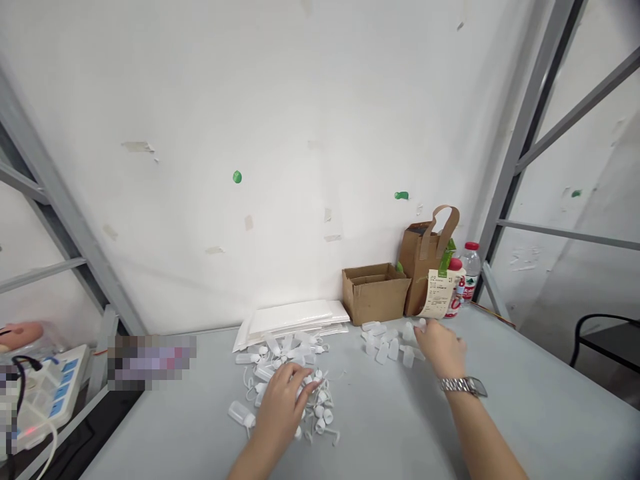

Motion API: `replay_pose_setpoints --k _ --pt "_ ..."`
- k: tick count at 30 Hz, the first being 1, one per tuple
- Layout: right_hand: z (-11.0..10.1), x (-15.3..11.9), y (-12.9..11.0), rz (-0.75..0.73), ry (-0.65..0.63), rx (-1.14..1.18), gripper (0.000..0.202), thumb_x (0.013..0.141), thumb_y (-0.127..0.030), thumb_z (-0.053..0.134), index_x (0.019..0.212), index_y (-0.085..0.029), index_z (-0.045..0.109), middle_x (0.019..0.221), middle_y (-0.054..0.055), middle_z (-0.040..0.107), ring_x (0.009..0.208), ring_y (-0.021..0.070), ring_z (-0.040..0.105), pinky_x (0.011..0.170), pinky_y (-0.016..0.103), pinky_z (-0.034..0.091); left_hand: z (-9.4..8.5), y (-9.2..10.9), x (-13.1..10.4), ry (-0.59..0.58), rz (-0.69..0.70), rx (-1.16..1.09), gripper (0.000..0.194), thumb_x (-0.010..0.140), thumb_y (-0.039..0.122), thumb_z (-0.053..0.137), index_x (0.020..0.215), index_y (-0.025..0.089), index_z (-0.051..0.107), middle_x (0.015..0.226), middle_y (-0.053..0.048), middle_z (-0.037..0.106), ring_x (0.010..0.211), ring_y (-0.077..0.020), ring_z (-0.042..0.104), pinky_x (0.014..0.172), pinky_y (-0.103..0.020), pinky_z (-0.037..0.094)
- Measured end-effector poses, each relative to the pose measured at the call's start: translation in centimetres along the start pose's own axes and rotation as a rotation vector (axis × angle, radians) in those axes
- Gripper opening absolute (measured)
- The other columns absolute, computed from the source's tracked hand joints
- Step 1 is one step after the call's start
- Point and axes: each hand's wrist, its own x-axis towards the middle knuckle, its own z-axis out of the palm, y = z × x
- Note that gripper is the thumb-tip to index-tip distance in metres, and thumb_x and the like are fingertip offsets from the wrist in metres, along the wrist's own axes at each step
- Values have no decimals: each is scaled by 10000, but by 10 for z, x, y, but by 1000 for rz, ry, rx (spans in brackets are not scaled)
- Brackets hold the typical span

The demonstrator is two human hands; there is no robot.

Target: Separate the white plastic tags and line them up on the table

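My left hand [286,401] is over a pile of white caps with thin tails [320,413], its thumb and fingers bent together. What they pinch, if anything, is hidden. Small translucent bottles with caps [242,413] lie around and behind this hand. Farther right, my right hand [443,350], with a metal watch [464,386] on the wrist, reaches over a group of uncapped translucent bottles [383,350]. Its fingers close at the edge of that group on a small plastic bottle [423,324], which they partly cover.
Flat white packets [295,317] are stacked against the wall. An open cardboard box [377,297], a brown paper bag [417,267] and a red-capped water bottle [471,270] stand at the back right. A power strip [55,393] is at the left.
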Motion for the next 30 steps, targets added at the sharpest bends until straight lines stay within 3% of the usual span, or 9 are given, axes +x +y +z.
replay_pose_setpoints --k 4,9,13,23,30 --pt "3 0 9 65 -102 -85 237 790 -211 418 834 -90 617 855 202 664 866 329 599 697 420 370 -2 -2 0 56 -56 17 220 850 291 431 968 236 609 876 -38 613 848 -189 569 750 -346 484" --pt "11 1 12 56 -213 -118 249 790 -225 414 851 -104 623 913 189 665 894 310 603 709 410 367 -2 -2 0 108 -202 36 256 861 297 385 1004 236 589 913 -40 614 875 -195 584 730 -343 497" --pt "14 1 13 44 -263 -128 260 796 -240 405 863 -114 622 936 185 660 897 295 605 709 401 363 -2 -1 0 117 -222 33 272 868 302 364 1020 237 579 914 -41 612 875 -194 593 734 -345 499" --pt "16 0 13 38 -275 -122 262 798 -254 404 874 -114 612 951 184 654 894 302 603 720 423 362 0 -3 0 106 -214 40 282 870 300 355 1042 240 570 881 -40 606 863 -197 585 729 -348 496" --pt "13 4 16 49 -244 -38 330 784 -374 437 961 -148 600 1024 173 608 937 308 574 746 448 378 2 -5 0 133 -200 38 283 865 292 361 1046 239 572 879 -41 609 857 -191 586 729 -338 496"
